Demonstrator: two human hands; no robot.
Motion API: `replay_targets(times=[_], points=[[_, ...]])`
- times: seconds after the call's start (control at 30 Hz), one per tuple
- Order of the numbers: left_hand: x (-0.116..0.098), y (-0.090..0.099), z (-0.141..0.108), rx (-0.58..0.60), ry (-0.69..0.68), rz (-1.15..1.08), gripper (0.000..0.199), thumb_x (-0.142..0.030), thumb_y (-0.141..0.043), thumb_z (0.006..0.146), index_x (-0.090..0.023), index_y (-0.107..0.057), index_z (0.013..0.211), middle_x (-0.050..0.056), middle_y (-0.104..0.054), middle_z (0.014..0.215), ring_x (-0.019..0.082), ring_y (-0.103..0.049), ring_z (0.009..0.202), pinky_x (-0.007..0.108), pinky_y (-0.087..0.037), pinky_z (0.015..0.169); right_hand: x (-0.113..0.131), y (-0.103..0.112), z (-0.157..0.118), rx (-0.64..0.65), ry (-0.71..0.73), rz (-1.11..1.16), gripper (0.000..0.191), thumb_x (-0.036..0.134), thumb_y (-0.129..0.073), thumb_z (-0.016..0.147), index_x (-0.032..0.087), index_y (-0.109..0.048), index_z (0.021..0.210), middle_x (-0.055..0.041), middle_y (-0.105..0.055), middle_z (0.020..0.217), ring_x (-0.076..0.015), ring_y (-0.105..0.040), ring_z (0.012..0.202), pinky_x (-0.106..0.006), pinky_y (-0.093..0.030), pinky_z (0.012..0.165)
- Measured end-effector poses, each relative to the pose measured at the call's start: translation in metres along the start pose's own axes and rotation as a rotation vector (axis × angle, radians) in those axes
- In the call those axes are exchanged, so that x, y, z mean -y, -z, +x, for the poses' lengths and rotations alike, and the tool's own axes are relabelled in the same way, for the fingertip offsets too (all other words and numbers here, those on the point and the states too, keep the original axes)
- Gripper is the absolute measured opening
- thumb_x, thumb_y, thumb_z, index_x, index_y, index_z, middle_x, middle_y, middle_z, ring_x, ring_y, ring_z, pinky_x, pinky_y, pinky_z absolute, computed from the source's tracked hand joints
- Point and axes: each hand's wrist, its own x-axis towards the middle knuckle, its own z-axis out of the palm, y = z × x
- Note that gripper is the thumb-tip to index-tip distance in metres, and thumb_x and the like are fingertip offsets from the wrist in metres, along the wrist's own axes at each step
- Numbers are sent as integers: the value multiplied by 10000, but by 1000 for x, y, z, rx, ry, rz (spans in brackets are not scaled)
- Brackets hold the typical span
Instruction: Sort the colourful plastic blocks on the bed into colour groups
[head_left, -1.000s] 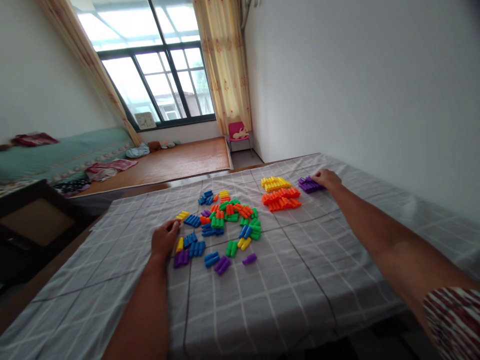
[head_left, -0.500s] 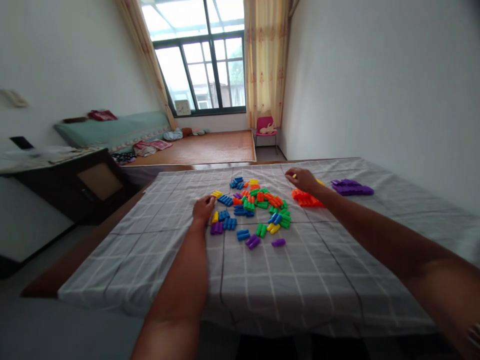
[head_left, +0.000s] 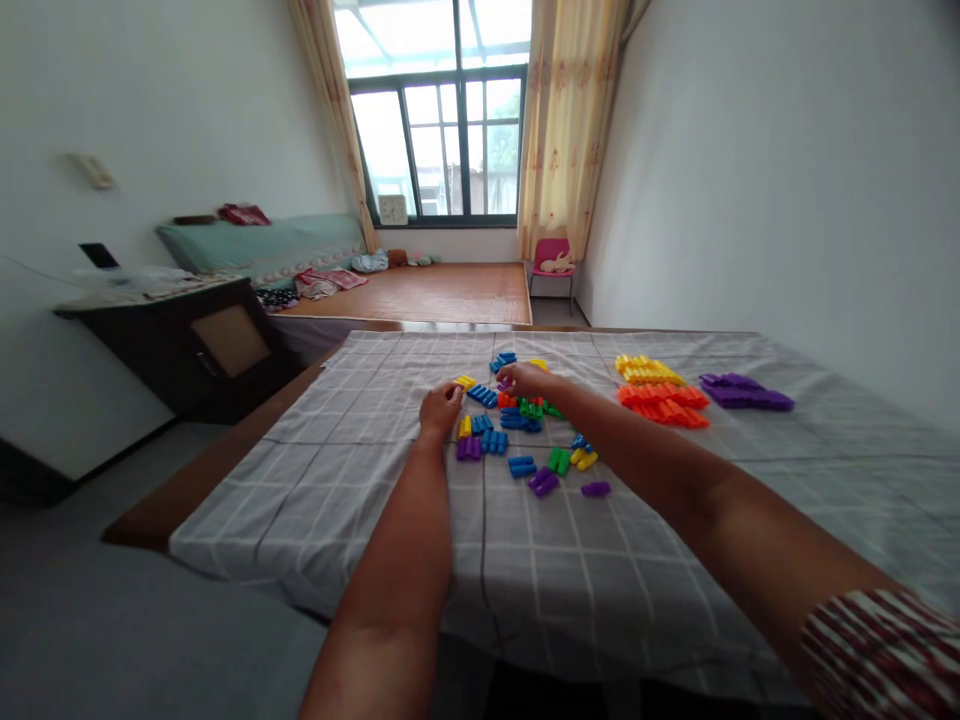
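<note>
My left hand (head_left: 441,408) rests at the pile's left edge, its fingers curled together beside a yellow plastic piece (head_left: 465,382); whether they grip it is hard to see. Over the back of the pile, my right hand (head_left: 525,379) reaches down with fingers closing on a small purple plastic piece (head_left: 503,384), partly covered by them. Around both hands lie ribbed, tube-like pieces: blue pieces (head_left: 482,396), green pieces (head_left: 531,408) and orange pieces (head_left: 508,400). My right forearm hides part of the pile.
To the right stand sorted rows: yellow row (head_left: 649,371), orange row (head_left: 663,404) and purple row (head_left: 746,391). Loose purple pieces (head_left: 596,489) lie near the front on the grey checked cloth (head_left: 315,480). Beyond are a low bed platform (head_left: 442,290) and a pink chair (head_left: 553,250).
My right hand has moved left from the yellow and orange rows to the mixed pile, uncovering those rows. My left hand stays by the yellow piece. The view has shifted.
</note>
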Motion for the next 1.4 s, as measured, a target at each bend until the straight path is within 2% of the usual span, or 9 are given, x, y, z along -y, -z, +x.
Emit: replay_targets(times=[0.1, 0.2, 0.37, 0.53, 0.7, 0.87, 0.97, 1.07, 1.4], points=[[-1, 0, 0, 3, -5, 13, 336, -327, -516, 873, -177, -756, 1054, 73, -762, 938, 191, -674, 860, 244, -455, 711, -7, 4, -11, -72, 13, 184, 434, 210, -738, 733, 193, -686, 1164, -65, -733, 1043, -201, -677, 912, -256, -520, 775], [-2, 2, 1, 9, -13, 37, 343, -330, -507, 870, -175, -756, 1049, 72, -764, 919, 193, -675, 852, 243, -453, 704, -24, 12, -31, -123, 39, 464, 361, 217, -709, 744, 158, -700, 1099, -69, -728, 983, -188, -672, 873, -268, -534, 755], [-2, 6, 2, 28, -15, 94, 366, -361, -492, 857, -188, -752, 1048, 57, -767, 894, 201, -677, 871, 239, -462, 706, -83, 24, -81, -299, 82, 727, 406, 252, -627, 786, 164, -650, 1182, -81, -701, 1076, -159, -660, 865, -300, -545, 798], [3, 7, 9, 31, -32, 131, 397, -403, -478, 838, -188, -751, 1029, 60, -769, 931, 216, -687, 893, 250, -484, 739, -181, 40, -138, -699, -200, 749, 366, 315, -597, 778, 153, -629, 1104, -122, -697, 1065, -195, -666, 890, -347, -556, 793], [3, 9, 12, 31, -31, 155, 432, -457, -490, 804, -189, -752, 1021, 53, -771, 922, 226, -695, 893, 249, -490, 725, -292, 49, -207, -1145, -574, 459, 366, 294, -583, 724, 161, -627, 1061, -125, -713, 1019, -236, -662, 897, -412, -531, 857], [0, 13, 11, 45, -9, 90, 427, -468, -512, 770, -195, -748, 998, 48, -773, 889, 239, -703, 881, 268, -505, 741, -365, 29, -263, -1221, -865, 292, 310, 304, -604, 710, 151, -638, 977, -152, -721, 1019, -258, -665, 918, -411, -501, 898], [-3, 13, 11, 36, 3, 99, 405, -468, -526, 759, -210, -751, 975, 40, -774, 880, 248, -701, 897, 274, -506, 728, -378, 20, -275, -1175, -930, 272, 300, 390, -629, 720, 158, -646, 910, -136, -728, 932, -256, -666, 852, -404, -507, 848], [-5, 14, 12, 35, 12, 125, 399, -457, -537, 754, -208, -755, 977, 33, -774, 875, 249, -698, 907, 270, -503, 709, -377, 18, -274, -1101, -889, 198, 325, 477, -625, 746, 171, -662, 849, -121, -724, 865, -246, -656, 802, -387, -502, 807], [-4, 12, 13, 40, -18, 190, 409, -463, -538, 772, -202, -762, 992, 44, -769, 984, 258, -684, 978, 272, -507, 756, -378, 11, -274, -1035, -915, 165, 367, 520, -636, 744, 171, -683, 848, -131, -725, 908, -262, -648, 838, -399, -487, 828]])
